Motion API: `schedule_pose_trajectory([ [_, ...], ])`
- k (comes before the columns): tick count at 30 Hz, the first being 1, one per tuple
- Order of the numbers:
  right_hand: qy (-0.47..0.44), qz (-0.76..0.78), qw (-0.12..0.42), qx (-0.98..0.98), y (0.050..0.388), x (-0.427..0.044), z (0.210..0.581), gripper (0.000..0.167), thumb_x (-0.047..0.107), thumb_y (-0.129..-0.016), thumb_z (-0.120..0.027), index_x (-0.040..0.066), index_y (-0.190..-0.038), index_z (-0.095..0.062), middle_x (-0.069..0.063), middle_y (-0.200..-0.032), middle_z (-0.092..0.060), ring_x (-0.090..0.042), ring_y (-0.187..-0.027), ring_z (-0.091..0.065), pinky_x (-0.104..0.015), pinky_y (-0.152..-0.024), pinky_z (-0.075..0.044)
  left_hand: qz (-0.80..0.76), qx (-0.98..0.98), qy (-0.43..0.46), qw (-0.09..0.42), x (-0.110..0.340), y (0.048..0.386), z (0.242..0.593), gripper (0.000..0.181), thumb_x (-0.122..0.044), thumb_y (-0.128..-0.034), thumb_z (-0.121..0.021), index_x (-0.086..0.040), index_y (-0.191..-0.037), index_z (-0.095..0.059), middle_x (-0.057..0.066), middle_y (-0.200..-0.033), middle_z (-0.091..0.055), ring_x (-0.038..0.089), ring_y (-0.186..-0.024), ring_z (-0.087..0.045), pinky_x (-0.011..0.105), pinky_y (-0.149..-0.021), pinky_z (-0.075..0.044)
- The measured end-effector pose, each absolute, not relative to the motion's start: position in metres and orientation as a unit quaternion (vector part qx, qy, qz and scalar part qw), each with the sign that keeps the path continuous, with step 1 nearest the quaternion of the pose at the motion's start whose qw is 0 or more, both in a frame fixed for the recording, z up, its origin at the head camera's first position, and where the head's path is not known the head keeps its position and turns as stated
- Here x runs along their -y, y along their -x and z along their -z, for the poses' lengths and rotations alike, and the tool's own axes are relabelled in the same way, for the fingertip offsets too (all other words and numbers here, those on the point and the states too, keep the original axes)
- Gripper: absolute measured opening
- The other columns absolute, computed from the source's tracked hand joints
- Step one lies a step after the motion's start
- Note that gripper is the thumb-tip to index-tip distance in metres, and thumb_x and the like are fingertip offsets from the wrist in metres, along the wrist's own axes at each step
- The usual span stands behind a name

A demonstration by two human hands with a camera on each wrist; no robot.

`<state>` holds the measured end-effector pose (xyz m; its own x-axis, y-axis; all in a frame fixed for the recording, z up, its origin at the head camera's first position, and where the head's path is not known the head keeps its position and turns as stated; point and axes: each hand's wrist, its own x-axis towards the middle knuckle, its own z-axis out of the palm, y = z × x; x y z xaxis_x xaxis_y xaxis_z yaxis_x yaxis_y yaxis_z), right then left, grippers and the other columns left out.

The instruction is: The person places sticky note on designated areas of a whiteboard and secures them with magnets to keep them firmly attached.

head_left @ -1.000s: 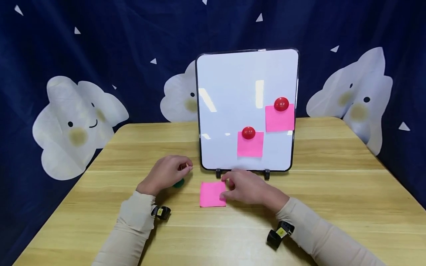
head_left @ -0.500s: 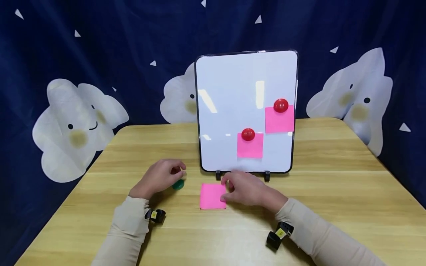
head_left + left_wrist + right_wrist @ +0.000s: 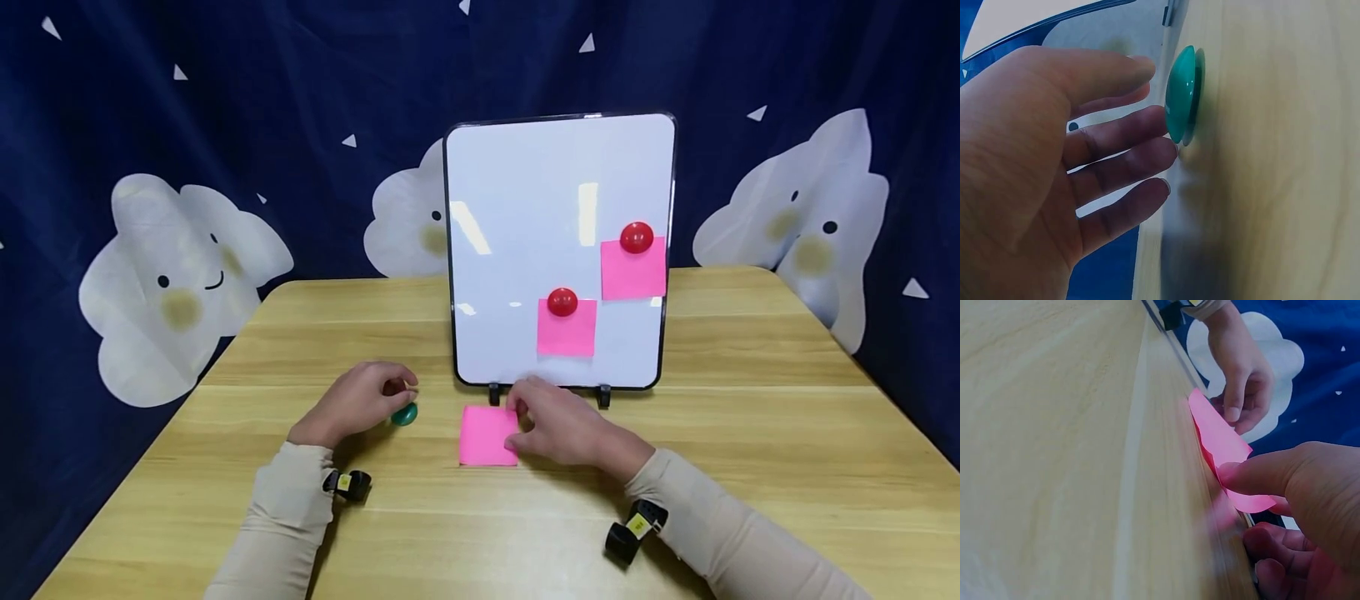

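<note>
A pink sticky note [image 3: 486,437] lies low over the table in front of the whiteboard, its right edge pinched between thumb and finger of my right hand [image 3: 561,425]. Close up in the right wrist view the note [image 3: 1217,434] looks bent, and the thumb presses its face. My left hand [image 3: 354,406] hovers beside a domed green magnet [image 3: 405,414] on the wood. In the left wrist view its loosely bent fingers [image 3: 1119,169] come close to the magnet [image 3: 1180,94] without gripping it; whether a fingertip touches it, I cannot tell.
A black-framed whiteboard [image 3: 517,208] stands on small black feet [image 3: 494,394] behind the hands. Two more pink notes [image 3: 566,333] hang on it under red magnets [image 3: 637,237]. A dark blue curtain [image 3: 300,108] with cloud faces hangs behind the wooden table [image 3: 465,533].
My left hand has drawn back to the left, baring the green magnet. The pink note in my right hand has shifted slightly to the right and away from me.
</note>
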<state>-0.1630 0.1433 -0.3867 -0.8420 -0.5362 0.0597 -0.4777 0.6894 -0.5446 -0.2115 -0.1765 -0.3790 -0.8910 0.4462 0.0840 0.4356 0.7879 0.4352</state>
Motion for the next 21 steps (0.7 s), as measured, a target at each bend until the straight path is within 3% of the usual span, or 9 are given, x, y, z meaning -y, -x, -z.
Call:
schedule_pose_trajectory([
  [13, 0.277, 0.32, 0.056, -0.904, 0.1625, -0.141, 0.3885, 0.041, 0.022, -0.083, -0.083, 0.013, -0.112, -0.056, 0.005, -0.094, -0.057, -0.01, -0.081, -0.056, -0.032, -0.074, -0.049, -0.225, -0.945, -0.236, 0.018, 0.1769, 0.2112, 0.3799, 0.012, -0.024, -0.0951, -0.069, -0.017, -0.104, -0.074, -0.011, -0.088, -0.067, 0.007, -0.079, -0.06, 0.035, -0.076, -0.051],
  [21, 0.32, 0.284, 0.031, -0.903, 0.162, -0.1416, 0.3911, 0.025, 0.022, -0.087, -0.079, 0.02, -0.106, -0.063, 0.007, -0.094, -0.055, -0.009, -0.082, -0.054, -0.029, -0.072, -0.048, -0.231, -0.944, -0.233, 0.025, 0.1768, 0.2113, 0.3791, 0.014, -0.024, -0.0945, -0.069, -0.017, -0.105, -0.074, -0.01, -0.088, -0.067, 0.008, -0.079, -0.06, 0.034, -0.075, -0.051],
])
